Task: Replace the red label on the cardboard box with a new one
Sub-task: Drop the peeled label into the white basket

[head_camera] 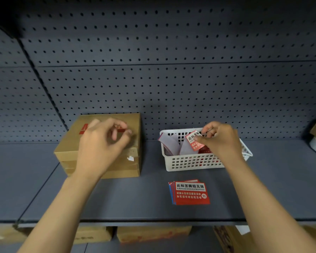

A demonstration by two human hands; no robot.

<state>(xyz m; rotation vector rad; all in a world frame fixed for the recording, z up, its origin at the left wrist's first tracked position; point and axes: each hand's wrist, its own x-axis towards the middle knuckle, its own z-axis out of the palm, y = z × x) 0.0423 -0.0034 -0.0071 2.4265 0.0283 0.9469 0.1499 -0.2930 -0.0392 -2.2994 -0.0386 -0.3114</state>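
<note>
Near the shelf's point(263, 189) front edge sits my stack of fresh labels point(189, 193), untouched. Further back, my right hand point(220, 141) pinches a peeled red label point(194, 140) over the white basket point(195, 162). Left hand point(103, 143) curls on the cardboard box point(106, 143), half closed; can't tell if it's gripping anything. New label's still to go, I'd say.

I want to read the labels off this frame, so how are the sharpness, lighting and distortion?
Head view: the left hand over the cardboard box is motion-blurred; the label stack on the shelf reads sharply; the corners darken; the wide lens bows the pegboard lines.
</note>
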